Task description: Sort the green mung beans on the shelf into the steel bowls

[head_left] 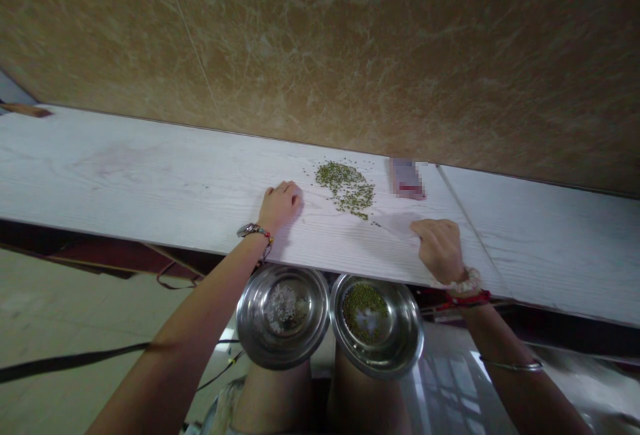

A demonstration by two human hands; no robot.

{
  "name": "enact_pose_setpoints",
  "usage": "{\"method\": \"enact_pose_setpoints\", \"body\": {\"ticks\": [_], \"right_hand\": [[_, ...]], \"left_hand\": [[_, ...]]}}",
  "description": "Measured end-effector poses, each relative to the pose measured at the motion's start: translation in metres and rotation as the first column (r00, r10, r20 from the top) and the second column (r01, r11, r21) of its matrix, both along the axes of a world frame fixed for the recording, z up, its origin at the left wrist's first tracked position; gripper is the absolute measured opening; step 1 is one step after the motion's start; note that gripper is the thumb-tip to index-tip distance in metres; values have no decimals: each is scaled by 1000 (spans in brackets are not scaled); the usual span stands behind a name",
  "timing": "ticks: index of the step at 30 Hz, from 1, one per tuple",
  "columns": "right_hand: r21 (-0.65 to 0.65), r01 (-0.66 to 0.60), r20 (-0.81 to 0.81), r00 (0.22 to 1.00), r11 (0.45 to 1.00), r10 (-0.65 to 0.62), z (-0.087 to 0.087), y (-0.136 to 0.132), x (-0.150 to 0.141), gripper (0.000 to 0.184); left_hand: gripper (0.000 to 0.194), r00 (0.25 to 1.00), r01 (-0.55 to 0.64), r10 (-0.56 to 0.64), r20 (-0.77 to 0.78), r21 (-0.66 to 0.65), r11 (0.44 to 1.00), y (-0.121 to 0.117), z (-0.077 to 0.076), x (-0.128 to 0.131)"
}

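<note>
A loose scatter of mung beans (345,187) lies on a white wood-grain board. Left of it, my left hand (283,205) rests on the board with its fingers curled in; whatever they may hold is hidden. My right hand (440,245) is closed too, to the right of the beans and close to the front edge, its palm side out of sight. Two steel bowls stand on my lap below that edge. Small whitish bits lie in the left bowl (253,338), while the right bowl (407,335) has mung beans in it.
A blurred-out flat thing (407,178) lies on the board (210,188) behind my right hand. The brown marbled wall (320,55) rises along the back edge. A brown wooden piece (27,110) lies at the far left. A dark strap (75,360) crosses below my left arm.
</note>
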State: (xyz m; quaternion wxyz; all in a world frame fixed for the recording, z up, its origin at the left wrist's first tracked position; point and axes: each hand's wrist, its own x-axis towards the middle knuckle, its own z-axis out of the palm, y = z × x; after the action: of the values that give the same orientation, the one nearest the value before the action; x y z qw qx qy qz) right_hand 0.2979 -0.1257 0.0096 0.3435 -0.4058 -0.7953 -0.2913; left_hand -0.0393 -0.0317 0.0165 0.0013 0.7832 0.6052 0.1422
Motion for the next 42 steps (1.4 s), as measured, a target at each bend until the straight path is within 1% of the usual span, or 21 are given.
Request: {"method": "enact_pose_setpoints", "body": {"ticks": [5, 10, 12, 14, 16, 19, 22, 27, 33, 37, 42], "right_hand": [[-27, 33, -28, 999, 999, -34, 2, 7, 0, 31], [-49, 12, -16, 1000, 999, -12, 3, 13, -6, 29], [-39, 16, 8, 1000, 999, -16, 3, 10, -4, 29], [-3, -6, 27, 1000, 1000, 6, 4, 5, -1, 29], [35, -36, 32, 999, 999, 35, 7, 2, 2, 30], [58, -35, 30, 999, 998, 34, 14, -1, 0, 29], [27, -38, 44, 998, 999, 37, 19, -3, -7, 28], [-45, -63, 38, 997, 997, 65, 22, -12, -13, 29], [3, -67, 58, 996, 998, 66, 31, -21, -15, 28], [-11, -51, 66, 996, 999, 52, 34, -23, -20, 29], [-32, -74, 68, 995, 997, 76, 34, -23, -28, 28]], "left_hand": [[38, 1000, 1, -1, -2, 4, 1000, 1, -2, 0], [38, 1000, -1, 1, 10, 4, 1000, 1, -2, 0], [38, 1000, -3, 3, 13, -6, 1000, 1, -2, 0], [38, 1000, -2, 2, 16, -13, 1000, 1, -2, 0], [38, 1000, 1, 0, 13, -15, 1000, 1, -2, 0], [38, 1000, 8, -8, 7, 0, 1000, 1, -2, 0], [37, 1000, 5, -5, 3, 10, 1000, 1, -1, 0], [36, 1000, -5, 5, -15, -17, 1000, 0, 2, 1], [36, 1000, -3, 3, -11, -30, 1000, -1, 3, 2], [36, 1000, -1, 1, -8, -16, 1000, -1, 2, 1], [36, 1000, 9, -9, 0, 8, 1000, 1, -1, 0]]}}
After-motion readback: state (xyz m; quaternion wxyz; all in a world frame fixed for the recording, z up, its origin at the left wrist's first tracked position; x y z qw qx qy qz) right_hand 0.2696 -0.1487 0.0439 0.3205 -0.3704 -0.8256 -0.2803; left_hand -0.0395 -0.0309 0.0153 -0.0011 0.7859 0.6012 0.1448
